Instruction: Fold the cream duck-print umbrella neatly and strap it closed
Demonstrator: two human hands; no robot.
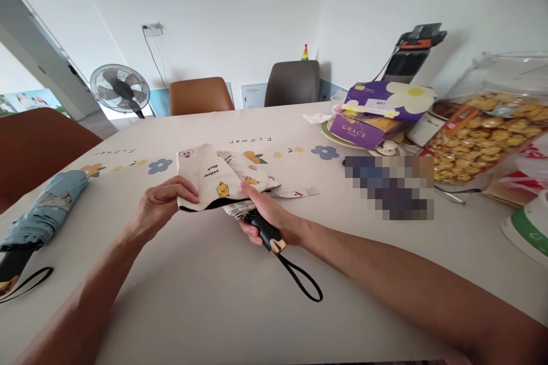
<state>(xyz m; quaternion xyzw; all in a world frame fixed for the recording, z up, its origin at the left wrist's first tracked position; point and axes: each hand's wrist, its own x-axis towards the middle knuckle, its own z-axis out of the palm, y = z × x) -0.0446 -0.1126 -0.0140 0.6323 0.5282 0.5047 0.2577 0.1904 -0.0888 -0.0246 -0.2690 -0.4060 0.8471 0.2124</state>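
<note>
A white folding umbrella (252,179) printed with yellow ducks lies across the middle of the view, its canopy loose and partly spread in folds. My right hand (269,211) is closed round it where the canopy meets the black handle (266,232), thumb on the cloth. From the gold-coloured handle end hangs a black wrist loop (303,282). My left hand (165,202) pinches the left edge of one canopy panel (201,174), fingers on top. The canopy's strap end (306,192) sticks out to the right. Part of the shaft is hidden by my right hand and the cloth.
A blue folded umbrella (51,205) lies at the table's left. On the right are a purple box (359,130), a large clear jar of snacks (479,142), a dark bottle (406,60) and a blurred-out patch. Chairs (201,97) and a fan (120,90) stand beyond the table.
</note>
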